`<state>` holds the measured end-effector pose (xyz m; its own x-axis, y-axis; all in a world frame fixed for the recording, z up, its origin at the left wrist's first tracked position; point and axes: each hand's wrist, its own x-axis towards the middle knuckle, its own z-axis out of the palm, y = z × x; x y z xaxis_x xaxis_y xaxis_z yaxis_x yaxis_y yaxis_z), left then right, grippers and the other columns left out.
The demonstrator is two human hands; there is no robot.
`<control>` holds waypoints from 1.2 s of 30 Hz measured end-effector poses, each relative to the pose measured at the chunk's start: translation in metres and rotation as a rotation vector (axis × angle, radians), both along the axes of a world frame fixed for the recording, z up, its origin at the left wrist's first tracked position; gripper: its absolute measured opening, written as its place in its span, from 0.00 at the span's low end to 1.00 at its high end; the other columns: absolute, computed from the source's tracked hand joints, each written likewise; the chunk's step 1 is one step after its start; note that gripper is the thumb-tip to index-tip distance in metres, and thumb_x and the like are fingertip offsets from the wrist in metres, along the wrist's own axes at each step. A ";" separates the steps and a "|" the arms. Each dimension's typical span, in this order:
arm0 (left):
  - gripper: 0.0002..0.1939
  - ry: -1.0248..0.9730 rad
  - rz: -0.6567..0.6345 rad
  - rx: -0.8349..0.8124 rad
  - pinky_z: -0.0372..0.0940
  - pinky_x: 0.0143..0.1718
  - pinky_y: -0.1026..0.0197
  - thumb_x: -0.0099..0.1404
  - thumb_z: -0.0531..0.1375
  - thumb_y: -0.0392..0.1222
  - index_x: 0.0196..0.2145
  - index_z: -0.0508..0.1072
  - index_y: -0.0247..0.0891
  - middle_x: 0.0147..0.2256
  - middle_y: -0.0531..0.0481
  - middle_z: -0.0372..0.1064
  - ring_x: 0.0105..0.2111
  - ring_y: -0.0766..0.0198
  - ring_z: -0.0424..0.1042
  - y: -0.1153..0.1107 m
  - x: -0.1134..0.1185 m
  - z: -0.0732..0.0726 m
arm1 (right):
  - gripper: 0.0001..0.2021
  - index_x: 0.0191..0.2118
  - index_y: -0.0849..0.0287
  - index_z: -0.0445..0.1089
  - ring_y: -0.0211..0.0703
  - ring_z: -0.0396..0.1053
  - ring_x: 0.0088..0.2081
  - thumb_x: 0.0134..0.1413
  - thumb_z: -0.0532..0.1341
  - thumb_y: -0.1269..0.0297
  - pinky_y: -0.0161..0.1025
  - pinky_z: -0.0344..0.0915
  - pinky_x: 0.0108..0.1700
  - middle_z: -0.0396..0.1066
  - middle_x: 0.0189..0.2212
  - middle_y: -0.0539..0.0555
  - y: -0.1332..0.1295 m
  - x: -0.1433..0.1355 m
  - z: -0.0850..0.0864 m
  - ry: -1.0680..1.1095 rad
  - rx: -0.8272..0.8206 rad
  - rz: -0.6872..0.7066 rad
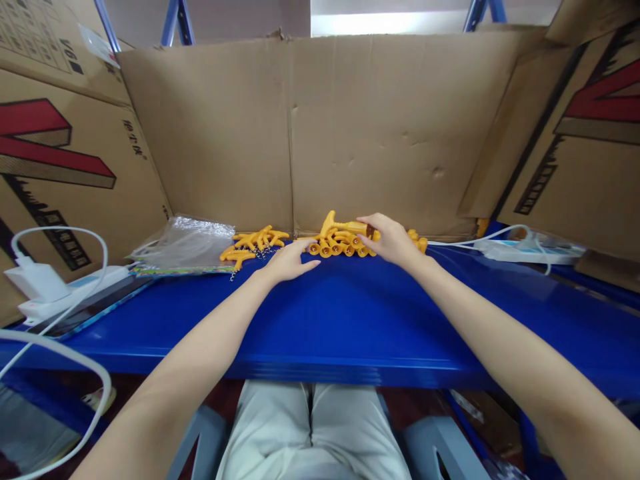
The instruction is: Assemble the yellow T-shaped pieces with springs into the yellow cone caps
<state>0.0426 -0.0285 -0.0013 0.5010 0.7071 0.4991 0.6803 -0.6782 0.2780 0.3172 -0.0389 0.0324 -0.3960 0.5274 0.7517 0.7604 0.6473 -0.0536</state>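
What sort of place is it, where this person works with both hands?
It looks like a makeshift bench, perhaps in a workshop or storeroom: many similar yellow pieces lie on a blue table, with printed boxes at both sides and cardboard behind.

The blue bench (360, 313) bears a row of yellow tubular pieces (338, 251), open ends facing forward. Left of them lie yellow handles (238, 255) with small chains, then clear plastic bags (197, 241). A white power strip (530, 253) lies toward the right.
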 end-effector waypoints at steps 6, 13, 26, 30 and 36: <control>0.13 0.101 0.001 -0.010 0.67 0.40 0.58 0.63 0.59 0.46 0.41 0.77 0.35 0.38 0.44 0.76 0.34 0.61 0.74 0.002 0.003 0.001 | 0.16 0.49 0.61 0.72 0.49 0.72 0.40 0.55 0.58 0.66 0.41 0.64 0.41 0.74 0.41 0.60 0.018 -0.008 0.016 -0.082 -0.044 -0.338; 0.12 0.148 0.015 -0.025 0.66 0.36 0.61 0.63 0.58 0.44 0.37 0.78 0.37 0.34 0.47 0.77 0.31 0.62 0.73 -0.005 0.006 0.005 | 0.13 0.45 0.63 0.71 0.52 0.71 0.44 0.57 0.54 0.67 0.42 0.60 0.42 0.75 0.42 0.62 0.050 -0.035 0.007 -0.165 -0.110 -0.558; 0.13 0.138 -0.021 -0.073 0.65 0.36 0.60 0.64 0.57 0.45 0.37 0.79 0.36 0.32 0.46 0.78 0.32 0.61 0.74 -0.003 0.007 0.003 | 0.17 0.51 0.68 0.66 0.55 0.70 0.50 0.64 0.49 0.63 0.45 0.57 0.48 0.72 0.48 0.69 0.052 -0.059 -0.034 -0.335 -0.299 -0.649; 0.13 0.147 -0.001 -0.092 0.65 0.36 0.60 0.64 0.57 0.44 0.38 0.79 0.35 0.33 0.46 0.78 0.32 0.60 0.74 -0.004 0.007 0.004 | 0.18 0.50 0.69 0.67 0.54 0.72 0.49 0.63 0.50 0.62 0.46 0.57 0.49 0.74 0.46 0.70 0.053 -0.061 -0.027 -0.301 -0.354 -0.691; 0.13 0.156 0.006 -0.089 0.64 0.35 0.61 0.63 0.57 0.44 0.37 0.79 0.36 0.31 0.47 0.77 0.30 0.61 0.73 -0.004 0.008 0.004 | 0.17 0.49 0.65 0.72 0.53 0.72 0.50 0.62 0.53 0.64 0.46 0.57 0.52 0.74 0.48 0.67 0.055 -0.073 -0.013 -0.367 -0.465 -0.713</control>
<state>0.0502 -0.0327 0.0031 0.5633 0.7478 0.3514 0.7234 -0.6519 0.2275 0.2440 0.0162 0.0196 -0.0336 0.9548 0.2953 0.9912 -0.0060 0.1322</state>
